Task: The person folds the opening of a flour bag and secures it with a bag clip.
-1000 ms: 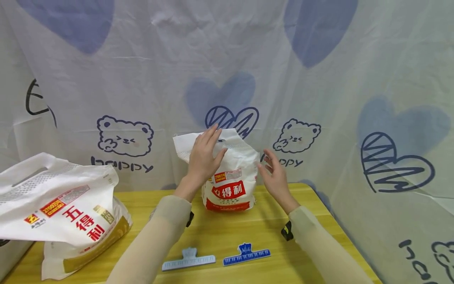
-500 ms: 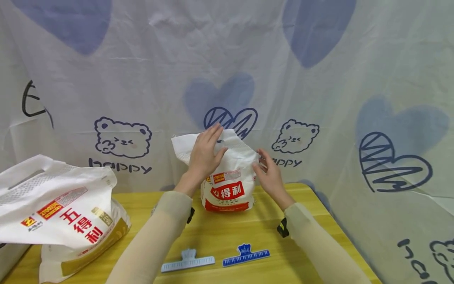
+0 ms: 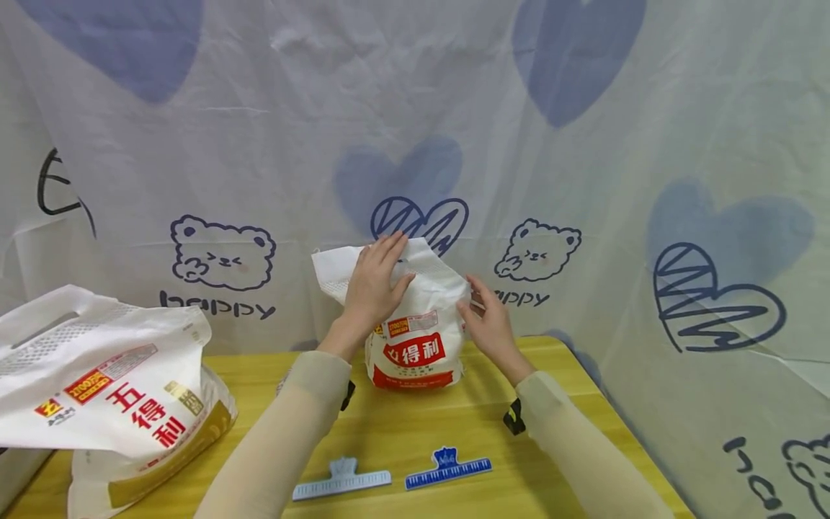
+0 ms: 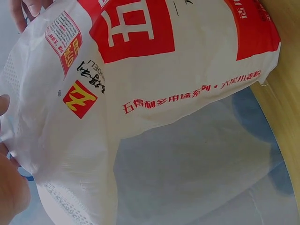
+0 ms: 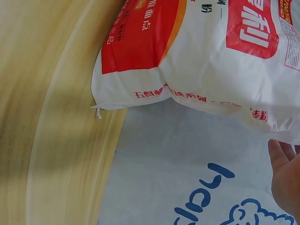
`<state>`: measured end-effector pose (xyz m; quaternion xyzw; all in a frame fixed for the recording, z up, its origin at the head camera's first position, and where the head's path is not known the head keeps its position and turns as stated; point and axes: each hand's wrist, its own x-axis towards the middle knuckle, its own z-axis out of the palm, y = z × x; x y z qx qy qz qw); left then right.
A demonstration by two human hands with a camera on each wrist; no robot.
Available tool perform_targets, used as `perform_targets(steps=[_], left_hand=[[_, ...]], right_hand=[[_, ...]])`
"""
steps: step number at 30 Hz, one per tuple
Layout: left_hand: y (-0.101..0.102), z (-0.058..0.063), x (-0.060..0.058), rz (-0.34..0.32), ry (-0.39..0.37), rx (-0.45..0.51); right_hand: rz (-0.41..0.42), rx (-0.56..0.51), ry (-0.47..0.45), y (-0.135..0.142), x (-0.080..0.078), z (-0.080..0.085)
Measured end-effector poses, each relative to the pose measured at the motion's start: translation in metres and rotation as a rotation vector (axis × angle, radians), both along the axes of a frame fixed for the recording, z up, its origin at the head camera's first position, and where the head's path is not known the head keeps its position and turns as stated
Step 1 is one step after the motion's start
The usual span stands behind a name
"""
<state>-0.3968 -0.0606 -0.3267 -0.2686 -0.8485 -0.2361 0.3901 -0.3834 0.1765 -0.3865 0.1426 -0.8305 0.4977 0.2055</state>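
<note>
A white flour bag [image 3: 415,349] with red panels stands upright at the back of the table. My left hand [image 3: 372,285] lies against its upper front, fingers extended up toward the top edge and thumb apart. In the left wrist view, part of my left hand [image 4: 11,192] shows beside the bag's white top [image 4: 61,154]. My right hand [image 3: 491,324] is at the bag's upper right side, thumb over the front and fingers at the edge. The right wrist view shows the fingers of my right hand [image 5: 283,173] right at the bag's side seam [image 5: 276,133].
Another white flour bag [image 3: 149,404], with a handle slot and gold base, leans at the left. A pale blue clip [image 3: 342,479] and a dark blue clip [image 3: 447,468] with piano-key patterns lie on the wooden table [image 3: 519,476]. A printed curtain [image 3: 305,166] hangs behind.
My right hand has moved left from beside the bag to its right edge. My left hand has stayed on the bag's upper front. The clips have not moved.
</note>
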Motion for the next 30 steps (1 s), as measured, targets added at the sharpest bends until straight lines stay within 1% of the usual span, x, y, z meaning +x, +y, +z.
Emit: perform_targets(steps=[4,10,15,21,30], left_hand=[[-0.0015,-0.0021,-0.0007,-0.007,0.024,0.005],[-0.0029,-0.0048,0.0021,-0.011,0.042,0.018],[-0.0038,-0.0056,0.0029,-0.023,0.088,0.024],[-0.0054,-0.0063,0.0032,-0.039,0.132,0.034],[-0.005,-0.0057,0.0059,-0.058,0.171,0.059]], right_hand=[[-0.004,-0.001,0.008,-0.0006,-0.0002,-0.0004],[-0.009,-0.008,0.019,0.0,0.0007,-0.0019],[-0.016,-0.014,0.054,0.0003,0.0015,-0.0024],[0.002,-0.038,0.095,0.001,0.0008,-0.0038],[-0.033,-0.047,0.099,0.0001,0.0035,-0.0022]])
